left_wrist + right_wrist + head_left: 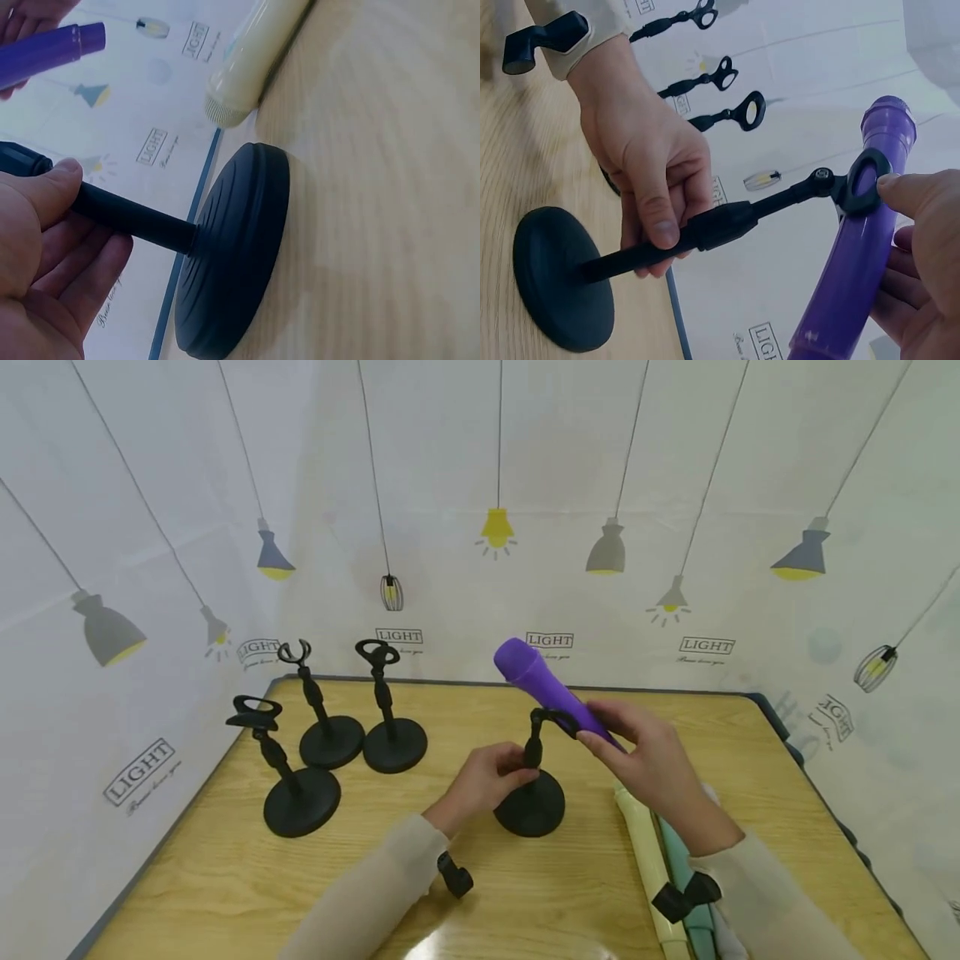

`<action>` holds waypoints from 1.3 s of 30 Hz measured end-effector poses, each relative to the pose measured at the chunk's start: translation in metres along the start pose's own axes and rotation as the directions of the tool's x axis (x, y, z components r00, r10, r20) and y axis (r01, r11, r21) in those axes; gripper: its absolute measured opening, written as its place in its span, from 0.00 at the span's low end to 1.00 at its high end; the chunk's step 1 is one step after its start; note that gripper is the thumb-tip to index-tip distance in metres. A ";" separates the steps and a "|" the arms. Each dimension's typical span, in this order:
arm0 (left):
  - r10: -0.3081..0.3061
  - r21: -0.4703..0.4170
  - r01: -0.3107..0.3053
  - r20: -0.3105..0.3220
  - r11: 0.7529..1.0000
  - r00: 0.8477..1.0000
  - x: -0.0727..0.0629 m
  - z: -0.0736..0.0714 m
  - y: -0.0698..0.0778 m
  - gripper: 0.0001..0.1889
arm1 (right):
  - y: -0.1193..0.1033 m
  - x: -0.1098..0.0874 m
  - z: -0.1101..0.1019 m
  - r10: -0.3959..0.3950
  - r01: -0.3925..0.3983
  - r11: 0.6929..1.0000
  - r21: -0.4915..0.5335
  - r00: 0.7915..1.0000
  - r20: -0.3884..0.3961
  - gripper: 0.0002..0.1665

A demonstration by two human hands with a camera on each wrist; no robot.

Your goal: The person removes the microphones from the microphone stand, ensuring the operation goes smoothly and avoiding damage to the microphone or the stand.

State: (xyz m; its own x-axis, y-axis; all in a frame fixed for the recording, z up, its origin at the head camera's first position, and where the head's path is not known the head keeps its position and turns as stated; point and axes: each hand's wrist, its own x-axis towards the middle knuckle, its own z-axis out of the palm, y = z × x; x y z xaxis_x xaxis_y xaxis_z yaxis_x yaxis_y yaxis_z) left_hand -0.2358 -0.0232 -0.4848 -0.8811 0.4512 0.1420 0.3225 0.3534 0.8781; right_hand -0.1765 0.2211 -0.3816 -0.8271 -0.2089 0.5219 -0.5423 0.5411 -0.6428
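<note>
My left hand (483, 783) grips the upright pole of a black desktop microphone stand (531, 814), whose round base is on the table. In my right hand (651, 758) is a purple microphone (549, 687), slanting with its head up and to the left. The stand's clip (868, 184) lies against the microphone's body in the right wrist view, with my right thumb at the clip's edge. Fingers curl behind the purple handle (840, 285). In the left wrist view, the left thumb and fingertips hold the pole (135, 217) just below its thicker collar.
Three more black stands (302, 803), (332, 743), (395, 747) with bare clips stand at the table's left. At the right lie a cream microphone (647, 860), a green one (697, 918) and a whitish one, partly under my right arm. A printed cloth hangs behind the table (247, 893).
</note>
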 end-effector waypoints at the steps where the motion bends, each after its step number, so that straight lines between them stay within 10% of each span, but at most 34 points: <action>1: 0.003 0.001 -0.003 0.001 1.000 1.000 -0.002 0.000 0.001 0.09 | -0.003 0.000 0.001 -0.006 0.006 1.000 0.006 1.000 -0.009 0.24; 20: 0.010 -0.051 -0.009 0.025 0.999 1.000 -0.035 0.003 0.017 0.11 | -0.044 0.021 0.013 -0.099 0.101 0.992 -0.075 0.995 0.020 0.26; 29: 0.172 -0.202 -0.172 -0.016 0.964 0.985 -0.031 0.002 0.021 0.17 | -0.052 0.024 0.008 -0.019 0.020 1.000 -0.017 0.998 0.066 0.25; 39: 0.120 -0.267 -0.124 -0.031 0.956 0.992 -0.027 0.004 0.027 0.11 | -0.051 0.025 0.009 -0.095 0.097 0.994 -0.045 0.995 0.042 0.23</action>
State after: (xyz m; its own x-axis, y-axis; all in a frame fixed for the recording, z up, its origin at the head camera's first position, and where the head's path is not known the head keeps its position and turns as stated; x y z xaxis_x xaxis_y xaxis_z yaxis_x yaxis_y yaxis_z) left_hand -0.2017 -0.0227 -0.4664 -0.8461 0.4648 0.2608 0.3254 0.0628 0.9435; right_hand -0.1710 0.1808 -0.3413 -0.7770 -0.2934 0.5569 -0.6129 0.5543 -0.5631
